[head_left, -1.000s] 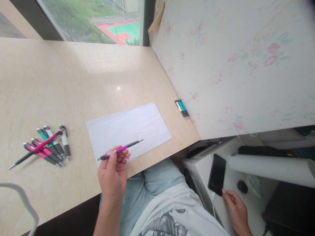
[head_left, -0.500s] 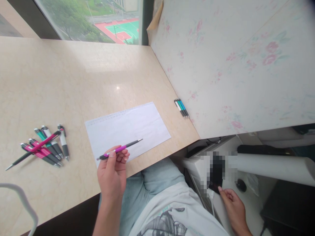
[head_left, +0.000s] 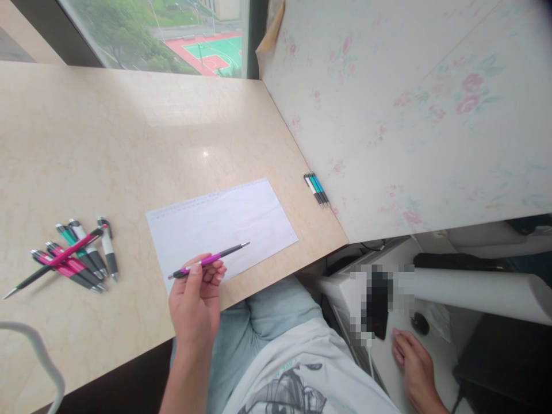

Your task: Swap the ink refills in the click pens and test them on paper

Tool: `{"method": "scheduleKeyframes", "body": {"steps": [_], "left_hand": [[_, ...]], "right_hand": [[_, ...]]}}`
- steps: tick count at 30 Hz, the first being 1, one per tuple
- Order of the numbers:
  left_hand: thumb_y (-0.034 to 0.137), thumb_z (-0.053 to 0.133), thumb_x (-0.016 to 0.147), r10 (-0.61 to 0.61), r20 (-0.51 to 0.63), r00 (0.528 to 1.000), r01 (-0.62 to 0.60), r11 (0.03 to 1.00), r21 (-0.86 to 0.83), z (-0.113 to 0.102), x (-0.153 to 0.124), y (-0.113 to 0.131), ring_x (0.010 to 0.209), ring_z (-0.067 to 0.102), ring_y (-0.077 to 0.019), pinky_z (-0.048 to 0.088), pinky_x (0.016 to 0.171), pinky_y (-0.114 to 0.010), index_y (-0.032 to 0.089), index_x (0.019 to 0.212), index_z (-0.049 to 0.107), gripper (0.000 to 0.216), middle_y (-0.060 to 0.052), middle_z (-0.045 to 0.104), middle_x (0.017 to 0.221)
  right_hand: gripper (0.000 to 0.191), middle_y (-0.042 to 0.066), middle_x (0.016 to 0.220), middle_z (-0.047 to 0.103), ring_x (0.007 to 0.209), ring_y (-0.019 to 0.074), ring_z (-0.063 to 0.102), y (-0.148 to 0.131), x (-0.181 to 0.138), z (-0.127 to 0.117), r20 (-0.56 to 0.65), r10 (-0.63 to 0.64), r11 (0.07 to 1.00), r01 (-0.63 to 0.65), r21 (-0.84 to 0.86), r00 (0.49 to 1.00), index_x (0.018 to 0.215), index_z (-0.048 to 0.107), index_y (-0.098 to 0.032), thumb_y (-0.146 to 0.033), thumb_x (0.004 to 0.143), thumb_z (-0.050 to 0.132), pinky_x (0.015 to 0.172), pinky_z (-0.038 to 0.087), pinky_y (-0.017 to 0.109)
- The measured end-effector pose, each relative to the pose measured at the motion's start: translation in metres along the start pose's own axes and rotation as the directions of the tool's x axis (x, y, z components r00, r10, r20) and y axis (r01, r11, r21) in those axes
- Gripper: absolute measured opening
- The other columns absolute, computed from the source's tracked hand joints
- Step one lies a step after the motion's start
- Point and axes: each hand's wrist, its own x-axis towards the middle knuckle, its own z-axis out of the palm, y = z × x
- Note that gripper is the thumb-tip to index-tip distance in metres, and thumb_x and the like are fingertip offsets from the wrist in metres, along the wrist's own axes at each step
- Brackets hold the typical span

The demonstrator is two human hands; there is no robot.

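Note:
My left hand (head_left: pixel 196 302) is closed on a purple pen (head_left: pixel 210 260), held level over the near edge of a white sheet of paper (head_left: pixel 224 224) on the beige desk (head_left: pixel 129 144); the pen's tip points right. My right hand (head_left: pixel 411 362) rests low on the right on a white surface beside a dark phone (head_left: pixel 379 305), fingers curled loosely, with nothing seen in it.
Several pink, teal and white pens (head_left: pixel 73 256) lie in a heap at the desk's left. A few more pens (head_left: pixel 318 188) lie against the floral wall (head_left: pixel 409 115). A white roll (head_left: pixel 474 293) and a small dark object (head_left: pixel 419 323) are at the right. A window (head_left: pixel 172 34) is behind.
My right hand has drawn back from the phone's lower edge and now lies a little lower to the right. The left hand and pen have hardly moved.

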Motion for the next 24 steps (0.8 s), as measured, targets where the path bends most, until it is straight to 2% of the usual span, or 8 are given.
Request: {"method": "scheduleKeyframes", "body": {"steps": [5, 12, 16, 19, 21, 22, 24], "left_hand": [[0.028, 0.068, 0.082, 0.004, 0.005, 1.0, -0.004, 1.0, 0.001, -0.001, 0.0, 0.001, 0.071, 0.064, -0.0137, 0.053, 0.065, -0.024, 0.014, 0.092, 0.072, 0.018, -0.006, 0.071, 0.076], [0.03, 0.07, 0.081, 0.014, 0.011, 1.0, -0.013, 1.0, -0.006, 0.001, -0.001, 0.001, 0.07, 0.064, -0.0133, 0.052, 0.065, -0.023, 0.013, 0.092, 0.072, 0.02, -0.006, 0.071, 0.074], [0.029, 0.07, 0.081, 0.01, 0.005, 1.0, -0.01, 1.0, -0.017, 0.0, -0.001, 0.002, 0.071, 0.064, -0.0134, 0.053, 0.066, -0.023, 0.013, 0.091, 0.072, 0.019, -0.006, 0.071, 0.075], [0.028, 0.07, 0.081, 0.007, 0.004, 1.0, -0.007, 1.0, -0.025, -0.001, -0.001, 0.002, 0.07, 0.064, -0.0134, 0.053, 0.065, -0.022, 0.013, 0.091, 0.073, 0.019, -0.006, 0.071, 0.075], [0.028, 0.07, 0.081, 0.007, 0.003, 1.0, -0.007, 1.0, -0.028, -0.001, -0.001, 0.002, 0.07, 0.064, -0.0133, 0.053, 0.063, -0.022, 0.013, 0.091, 0.073, 0.019, -0.006, 0.071, 0.075], [0.029, 0.07, 0.081, 0.006, 0.001, 1.0, -0.006, 1.0, -0.03, -0.001, -0.001, 0.001, 0.069, 0.064, -0.0134, 0.053, 0.063, -0.022, 0.013, 0.092, 0.073, 0.019, -0.006, 0.071, 0.075], [0.03, 0.071, 0.081, -0.005, -0.003, 1.0, 0.005, 0.999, -0.035, 0.0, -0.002, -0.001, 0.07, 0.065, -0.0135, 0.053, 0.063, -0.022, 0.013, 0.093, 0.073, 0.02, -0.006, 0.072, 0.075]], "right_hand": [[0.036, -0.007, 0.054, 0.035, 0.049, 0.0079, 0.032, -0.013, -0.004, 0.005, 0.001, -0.02, 1.0, 0.02, 0.011, 1.0, 0.066, 0.054, -0.017, -0.047, 0.072, 0.074, 0.045, 0.025, 0.021], [0.035, -0.007, 0.055, 0.037, 0.05, 0.0086, 0.031, -0.033, -0.009, 0.024, 0.043, -0.08, 0.996, 0.078, 0.044, 0.996, 0.07, 0.056, -0.017, -0.048, 0.073, 0.073, 0.043, 0.026, 0.021], [0.037, -0.006, 0.057, 0.041, 0.052, 0.0095, 0.035, -0.029, -0.008, 0.017, -0.003, -0.057, 0.998, 0.057, 0.001, 0.998, 0.072, 0.058, -0.018, -0.05, 0.07, 0.075, 0.045, 0.029, 0.021], [0.037, -0.005, 0.057, 0.041, 0.053, 0.0105, 0.036, -0.033, -0.012, 0.015, -0.008, -0.078, 0.997, 0.078, -0.029, 0.997, 0.073, 0.057, -0.018, -0.052, 0.073, 0.072, 0.046, 0.03, 0.022], [0.036, -0.004, 0.06, 0.042, 0.055, 0.0113, 0.038, -0.044, -0.019, 0.029, 0.087, -0.138, 0.988, 0.143, -0.055, 0.987, 0.074, 0.057, -0.018, -0.053, 0.077, 0.069, 0.049, 0.032, 0.023], [0.035, -0.004, 0.061, 0.042, 0.056, 0.0114, 0.038, -0.053, -0.024, 0.042, 0.191, -0.167, 0.98, 0.183, -0.073, 0.967, 0.073, 0.058, -0.018, -0.052, 0.079, 0.068, 0.05, 0.033, 0.023], [0.037, -0.004, 0.06, 0.038, 0.055, 0.0107, 0.035, -0.074, -0.036, 0.083, 0.393, -0.209, 0.967, 0.248, -0.051, 0.895, 0.067, 0.054, -0.018, -0.05, 0.084, 0.064, 0.049, 0.03, 0.024]]}}
